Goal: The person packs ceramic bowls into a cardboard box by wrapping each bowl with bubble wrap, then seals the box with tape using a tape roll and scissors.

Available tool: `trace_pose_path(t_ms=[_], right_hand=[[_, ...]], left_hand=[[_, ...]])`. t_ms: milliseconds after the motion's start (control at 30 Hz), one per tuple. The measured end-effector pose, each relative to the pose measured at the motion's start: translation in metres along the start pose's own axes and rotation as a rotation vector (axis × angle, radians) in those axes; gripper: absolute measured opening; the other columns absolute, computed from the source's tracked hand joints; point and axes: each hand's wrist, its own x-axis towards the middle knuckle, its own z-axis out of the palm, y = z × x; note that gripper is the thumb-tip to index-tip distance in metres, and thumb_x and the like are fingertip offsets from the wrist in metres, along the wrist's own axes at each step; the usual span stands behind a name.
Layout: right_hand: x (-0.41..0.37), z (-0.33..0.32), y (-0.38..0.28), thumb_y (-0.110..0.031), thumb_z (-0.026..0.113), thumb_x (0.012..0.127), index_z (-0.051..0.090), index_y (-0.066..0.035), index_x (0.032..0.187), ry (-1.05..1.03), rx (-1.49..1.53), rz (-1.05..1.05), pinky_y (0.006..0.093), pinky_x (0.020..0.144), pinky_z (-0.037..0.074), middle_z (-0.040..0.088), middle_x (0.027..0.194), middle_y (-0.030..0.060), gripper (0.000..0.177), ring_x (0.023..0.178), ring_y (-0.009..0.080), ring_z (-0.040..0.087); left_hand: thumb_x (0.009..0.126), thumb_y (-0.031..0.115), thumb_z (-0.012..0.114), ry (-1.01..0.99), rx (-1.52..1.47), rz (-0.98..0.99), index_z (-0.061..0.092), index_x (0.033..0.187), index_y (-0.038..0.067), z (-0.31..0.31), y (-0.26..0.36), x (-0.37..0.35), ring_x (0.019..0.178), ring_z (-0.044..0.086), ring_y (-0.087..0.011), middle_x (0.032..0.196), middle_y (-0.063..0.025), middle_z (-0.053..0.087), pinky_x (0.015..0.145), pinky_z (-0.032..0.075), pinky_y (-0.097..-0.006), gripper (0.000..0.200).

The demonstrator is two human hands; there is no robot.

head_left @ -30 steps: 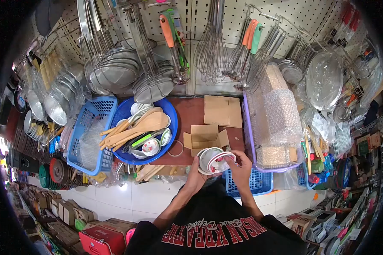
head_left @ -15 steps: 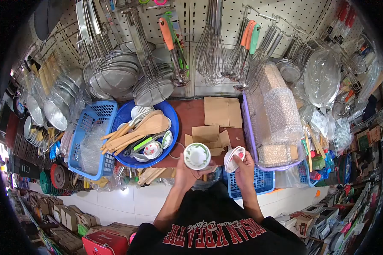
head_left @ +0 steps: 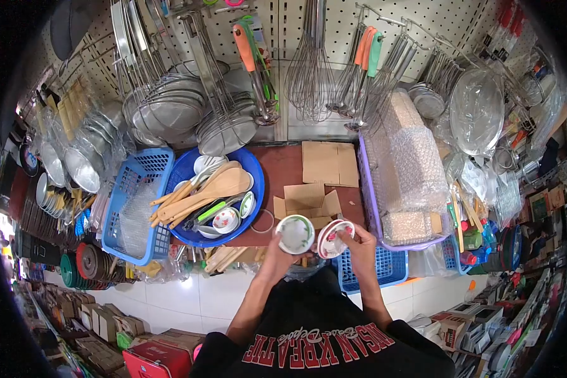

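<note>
In my left hand (head_left: 274,259) is a small white bowl with a green leaf pattern (head_left: 295,235), its inside facing up. My right hand (head_left: 361,247) grips small white bowls with a red pattern (head_left: 329,242), tilted on their side; two rims seem to show, one against the other. The two hands are close together, and the bowls nearly meet between them. Just beyond them stands an open small cardboard box (head_left: 309,196). Left of my hands, a blue basin (head_left: 258,183) holds wooden spatulas (head_left: 223,184), a red-patterned bowl (head_left: 226,220) and other utensils.
A flat cardboard piece (head_left: 329,164) lies behind the box. On the right is a purple basket (head_left: 370,201) with bubble-wrapped goods (head_left: 416,164); a blue basket (head_left: 150,242) stands at left. Whisks (head_left: 310,88), ladles and strainers hang above. Another blue basket (head_left: 390,268) sits lower right.
My right hand has moved slightly left, bringing the red-patterned bowls nearer the green-patterned one and turning them. The green-patterned bowl has shifted a little right and tilted.
</note>
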Motion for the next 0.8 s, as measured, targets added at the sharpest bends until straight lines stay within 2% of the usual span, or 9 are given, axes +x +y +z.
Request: trace_pose_path(t_ms=[100,200,333,433,533,633,767,800], right_hand=[[0.001,0.004,-0.01,0.0,0.074,0.086,0.072,0.002,0.117,-0.036,-0.193,-0.058,0.0211,0.075,0.049,0.07,0.1,0.0033,0.03,0.089,0.0071,0.062],[0.0,0.008,-0.016,-0.002,0.075,0.086,0.073,-0.001,0.117,-0.052,-0.334,-0.107,0.0207,0.074,0.048,0.069,0.1,0.0043,0.032,0.088,0.0071,0.061],[-0.004,0.016,-0.039,-0.004,0.077,0.084,0.074,-0.005,0.115,-0.037,-0.511,-0.102,0.0212,0.074,0.048,0.067,0.098,0.0058,0.032,0.087,0.0079,0.061],[-0.002,0.014,-0.033,-0.005,0.076,0.083,0.076,-0.002,0.108,-0.036,-0.519,-0.285,0.0263,0.073,0.05,0.07,0.095,0.0085,0.025,0.084,0.0136,0.065],[-0.001,0.009,-0.025,-0.005,0.077,0.083,0.076,-0.002,0.108,-0.034,-0.537,-0.346,0.0255,0.072,0.051,0.069,0.095,0.0075,0.025,0.079,0.0122,0.064],[0.0,0.005,-0.016,-0.004,0.076,0.085,0.075,0.001,0.105,-0.016,-0.346,-0.232,0.0245,0.071,0.051,0.068,0.096,0.0051,0.021,0.077,0.0097,0.064],[0.0,-0.001,-0.012,-0.004,0.075,0.088,0.073,0.004,0.104,0.017,-0.105,-0.102,0.0213,0.067,0.05,0.069,0.093,0.002,0.018,0.077,0.0067,0.063],[-0.001,0.0,-0.013,-0.004,0.075,0.089,0.073,0.004,0.104,0.032,-0.062,-0.065,0.0203,0.066,0.049,0.069,0.092,0.0014,0.018,0.077,0.0059,0.062]], left_hand=[[0.108,0.046,0.031,-0.022,0.072,0.012,0.024,0.15,0.012,-0.003,-0.022,0.007,0.123,0.058,-0.0303,0.145,-0.0148,0.046,0.096,0.054,-0.0476,0.055],[0.109,0.04,0.034,-0.143,0.091,0.0,0.018,0.151,0.014,0.005,-0.022,0.003,0.124,0.057,-0.0285,0.147,-0.0144,0.042,0.095,0.055,-0.0475,0.051],[0.11,0.037,0.032,-0.143,0.169,-0.004,0.022,0.15,0.013,0.017,-0.024,0.002,0.127,0.055,-0.0278,0.146,-0.0146,0.043,0.096,0.056,-0.0488,0.047],[0.11,0.038,0.03,-0.117,0.158,-0.036,0.024,0.15,0.013,0.014,-0.029,0.005,0.129,0.054,-0.0282,0.147,-0.0144,0.043,0.097,0.056,-0.0492,0.048],[0.11,0.04,0.027,-0.131,0.092,-0.037,0.025,0.152,0.013,0.015,-0.03,0.006,0.13,0.054,-0.0278,0.147,-0.0146,0.044,0.097,0.055,-0.0487,0.05],[0.11,0.045,0.026,-0.113,0.015,-0.021,0.031,0.15,0.01,0.014,-0.034,0.008,0.13,0.054,-0.0272,0.146,-0.0149,0.047,0.098,0.055,-0.0471,0.054],[0.107,0.053,0.025,0.065,-0.048,0.006,0.038,0.147,0.007,0.015,-0.018,0.009,0.126,0.057,-0.0287,0.143,-0.0149,0.052,0.1,0.052,-0.0448,0.062],[0.107,0.054,0.025,0.05,-0.048,0.024,0.038,0.147,0.007,0.011,-0.011,0.008,0.126,0.057,-0.0287,0.143,-0.0152,0.053,0.1,0.052,-0.045,0.064]])
